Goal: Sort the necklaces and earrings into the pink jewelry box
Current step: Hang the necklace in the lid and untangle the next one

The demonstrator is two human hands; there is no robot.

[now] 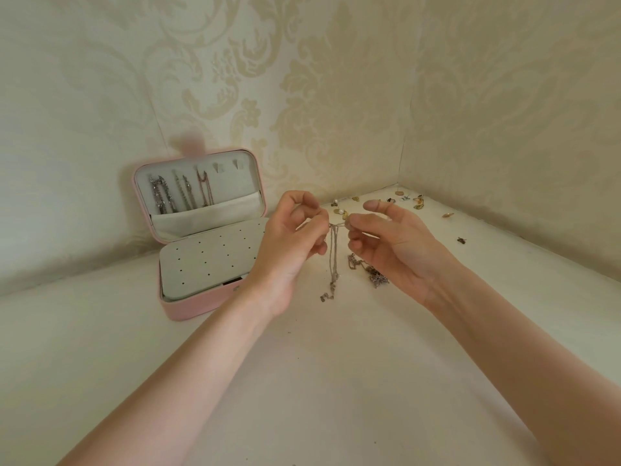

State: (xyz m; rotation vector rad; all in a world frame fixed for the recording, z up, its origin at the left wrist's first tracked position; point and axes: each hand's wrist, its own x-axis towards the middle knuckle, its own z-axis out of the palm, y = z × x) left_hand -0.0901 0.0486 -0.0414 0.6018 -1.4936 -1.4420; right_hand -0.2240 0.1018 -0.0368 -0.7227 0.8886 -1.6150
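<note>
Pinching a fine silver necklace (pixel 333 253) at its top, our left hand (pixel 295 243) and right hand (pixel 386 243) are forming the grip. We are judging the chain light, limp and tangle-prone, best held near the clasp. It is dangling below the grip, its tail brushing the desk (pixel 302 381). Left of the grip, the pink jewelry box (pixel 188 311) is standing open.
</note>
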